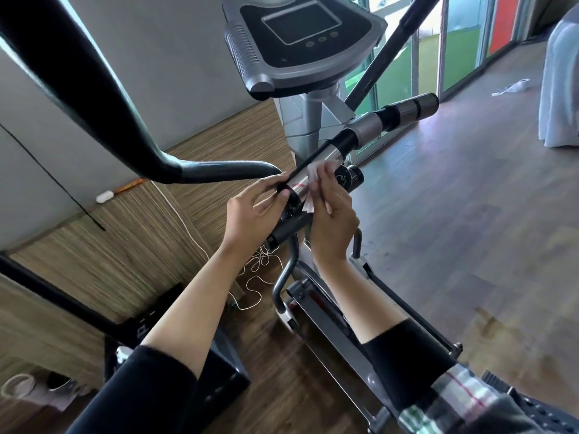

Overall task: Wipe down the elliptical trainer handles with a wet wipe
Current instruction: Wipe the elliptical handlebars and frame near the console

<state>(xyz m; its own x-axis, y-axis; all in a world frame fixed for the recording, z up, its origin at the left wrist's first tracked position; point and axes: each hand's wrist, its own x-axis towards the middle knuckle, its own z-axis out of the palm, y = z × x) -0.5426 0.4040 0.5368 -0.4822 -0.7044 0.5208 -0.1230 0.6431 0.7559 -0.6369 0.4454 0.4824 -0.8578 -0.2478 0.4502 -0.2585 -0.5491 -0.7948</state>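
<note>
A: Nearest, at the bottom?
B: Two black sleeves, and a checked cloth [463, 399] at the lower right corner. Under the forearms, grey frame rails [326, 327] of the trainer on a dark wooden floor [454, 245].

A: And the hands?
B: Left hand [250, 214] on the fixed handlebar [316, 170], thumb and fingers [275, 180] pinching round the end of the chrome section. Right hand [332, 220] just beside it, fingers [326, 180] pressed together and curled, holding a white wet wipe [311, 183] against the same chrome section. Part of the wipe hidden behind these fingers.

A: Anything in the way?
B: A black curved moving handle [103, 98] crossing the upper left, its end touching or almost touching the left fingertips; cannot tell which. A thin white cord [257, 277] loose on the floor below the left wrist.

A: Farther back?
B: The rest of the handlebar, black and grey sections, going up to the right. Above it the console [300, 36] with a dark screen, on a grey post. Behind, glass doors [454, 45], and a white scrap [513, 87] on the floor near them.
</note>
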